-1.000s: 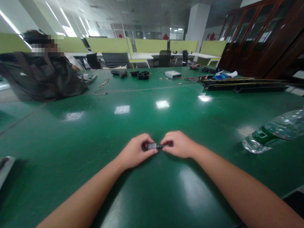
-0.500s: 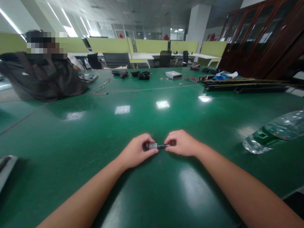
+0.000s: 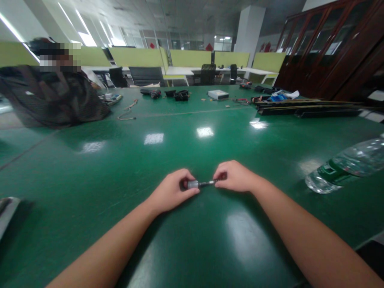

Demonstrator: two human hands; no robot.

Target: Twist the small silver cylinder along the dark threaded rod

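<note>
A small screwdriver (image 3: 193, 184) with a dark and grey handle lies level between my hands, just over the green table. My left hand (image 3: 174, 190) is closed around its handle, which the fingers partly hide. From the handle a thin black shaft points right and ends in a silvery stretch. At that far end, my right hand (image 3: 232, 176) pinches the tip between thumb and fingers. The tip itself is covered, and I cannot tell whether it is a separate bit.
A clear plastic bottle (image 3: 339, 170) with a green label lies at the right. At the back left stands a dark bag (image 3: 51, 98), with a person behind it. A white box (image 3: 218, 95), black parts (image 3: 181, 95) and long dark strips (image 3: 300, 107) lie along the far side.
My right hand has shifted a little right and away along the shaft, and a silvery stretch now shows beside its fingertips. My left hand keeps its hold on the handle.
</note>
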